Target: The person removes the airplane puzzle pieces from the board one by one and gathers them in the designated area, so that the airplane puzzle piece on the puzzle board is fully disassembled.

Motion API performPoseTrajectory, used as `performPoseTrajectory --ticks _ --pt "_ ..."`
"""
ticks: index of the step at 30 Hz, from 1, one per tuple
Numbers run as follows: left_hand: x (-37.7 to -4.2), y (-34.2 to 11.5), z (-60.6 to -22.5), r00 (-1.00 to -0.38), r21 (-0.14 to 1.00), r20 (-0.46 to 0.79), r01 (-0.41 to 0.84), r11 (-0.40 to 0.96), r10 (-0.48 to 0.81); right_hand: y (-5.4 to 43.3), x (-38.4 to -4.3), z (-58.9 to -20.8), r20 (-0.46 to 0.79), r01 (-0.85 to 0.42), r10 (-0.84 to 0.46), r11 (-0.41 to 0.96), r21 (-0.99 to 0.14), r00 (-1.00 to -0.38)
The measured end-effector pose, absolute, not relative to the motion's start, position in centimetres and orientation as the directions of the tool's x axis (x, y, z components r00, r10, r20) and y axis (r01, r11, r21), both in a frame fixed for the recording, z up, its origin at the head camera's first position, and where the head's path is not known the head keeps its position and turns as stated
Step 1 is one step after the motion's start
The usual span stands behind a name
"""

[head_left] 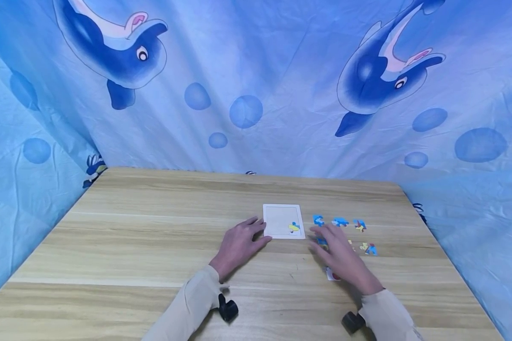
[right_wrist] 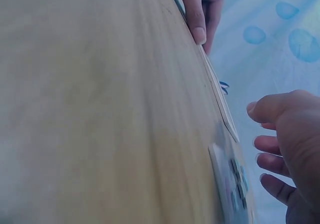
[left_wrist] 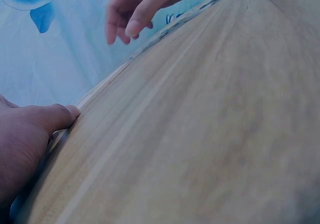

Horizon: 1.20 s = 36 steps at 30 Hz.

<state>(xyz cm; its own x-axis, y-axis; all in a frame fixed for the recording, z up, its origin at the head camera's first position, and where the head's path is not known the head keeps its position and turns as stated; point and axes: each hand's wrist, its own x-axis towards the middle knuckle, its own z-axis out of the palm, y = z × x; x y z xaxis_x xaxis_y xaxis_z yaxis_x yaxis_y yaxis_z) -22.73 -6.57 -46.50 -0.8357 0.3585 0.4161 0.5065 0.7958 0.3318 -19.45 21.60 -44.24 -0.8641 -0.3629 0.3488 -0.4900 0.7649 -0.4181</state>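
A white square puzzle tray (head_left: 277,219) lies on the table, with one yellow-and-blue puzzle piece (head_left: 293,228) in its lower right corner. My left hand (head_left: 239,244) rests at the tray's left side, fingers along the edge and thumb at the near left corner. Just right of the tray, my right hand (head_left: 343,255) is held above loose puzzle pieces, its fingers spread and nothing in them; the right wrist view shows this hand (right_wrist: 300,139) raised off the table. It partly covers a blue piece (head_left: 322,241) and a white-and-red piece (head_left: 332,274).
More loose pieces lie right of the tray: a blue one (head_left: 340,221), a multicoloured one (head_left: 360,225) and another (head_left: 370,249) farther right. The wooden table (head_left: 132,227) meets a blue dolphin-print cloth (head_left: 281,118) at its back and sides.
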Motion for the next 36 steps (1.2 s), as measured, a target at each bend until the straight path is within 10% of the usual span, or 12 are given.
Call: performPoseTrajectory --ticks 36 --pt "-22.8 -6.6 -46.4 -0.832 0.325 0.418 0.512 0.795 0.364 18.2 -24.1 -44.6 0.257 -0.495 -0.423 0.766 -0.410 -0.869"
